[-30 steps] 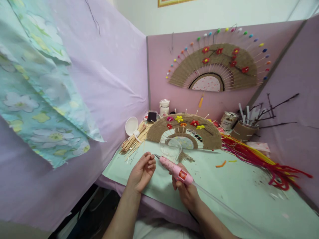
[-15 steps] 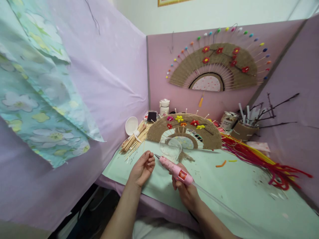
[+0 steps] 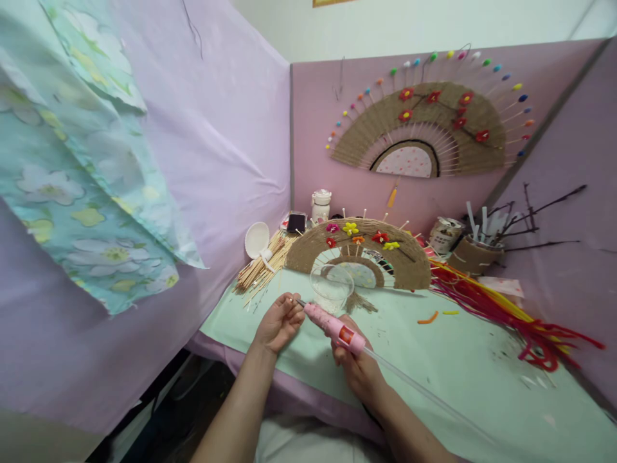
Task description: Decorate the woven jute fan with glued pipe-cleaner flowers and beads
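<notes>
My right hand (image 3: pixel 354 360) is wrapped round a pink glue gun (image 3: pixel 332 326), with a long clear glue stick (image 3: pixel 409 381) trailing from its back end. The metal nozzle points left and meets the fingertips of my left hand (image 3: pixel 279 323). Those fingers are pinched together on something tiny and pale that I cannot make out. Just beyond the glue gun is a clear plastic cup (image 3: pixel 331 289). Behind it stands a twine-covered fan (image 3: pixel 308 254) with small coloured flowers along its band and a pale patterned half-circle at its base.
A bundle of thin sticks (image 3: pixel 265 263) lies at the left near a white scalloped dish (image 3: pixel 257 240). Red and yellow pipe cleaners (image 3: pixel 501 315) spread at the right, below a pot of glue sticks and twigs (image 3: pixel 475 254). A larger fan (image 3: pixel 419 128) hangs on the back panel.
The glue gun's nozzle has moved slightly left, closing the small gap to my left fingertips. The camera view has shifted a little, so the surroundings sit slightly further right.
</notes>
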{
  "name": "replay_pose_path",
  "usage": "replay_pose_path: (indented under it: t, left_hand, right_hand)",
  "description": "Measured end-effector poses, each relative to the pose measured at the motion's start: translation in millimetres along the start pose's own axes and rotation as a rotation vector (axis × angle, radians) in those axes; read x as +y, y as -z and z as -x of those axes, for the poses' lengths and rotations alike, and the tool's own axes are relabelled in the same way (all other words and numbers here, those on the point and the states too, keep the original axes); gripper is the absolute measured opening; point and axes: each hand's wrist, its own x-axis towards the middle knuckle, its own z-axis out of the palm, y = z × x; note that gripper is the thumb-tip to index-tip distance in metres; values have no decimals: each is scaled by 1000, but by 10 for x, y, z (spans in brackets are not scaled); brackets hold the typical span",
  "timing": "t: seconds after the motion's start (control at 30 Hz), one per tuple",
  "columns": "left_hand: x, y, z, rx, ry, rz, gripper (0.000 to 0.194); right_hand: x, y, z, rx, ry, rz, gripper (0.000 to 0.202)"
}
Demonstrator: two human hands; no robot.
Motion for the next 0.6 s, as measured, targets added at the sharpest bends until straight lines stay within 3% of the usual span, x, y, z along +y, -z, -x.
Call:
replay_pose_path:
  t: [0.23,0.4,0.6]
  left_hand:
    - [13,-28,21,-24,4,-24,35]
    - [16,-14,24,-35,10,-6,35]
    - [30,53,-10,24,22,-3,35]
  right_hand:
    - [-65,1,-46,-42,70,59,45]
    - [-106,-4,-64,-27,70,60,39]
    - [-124,-13,-90,4,91,86,42]
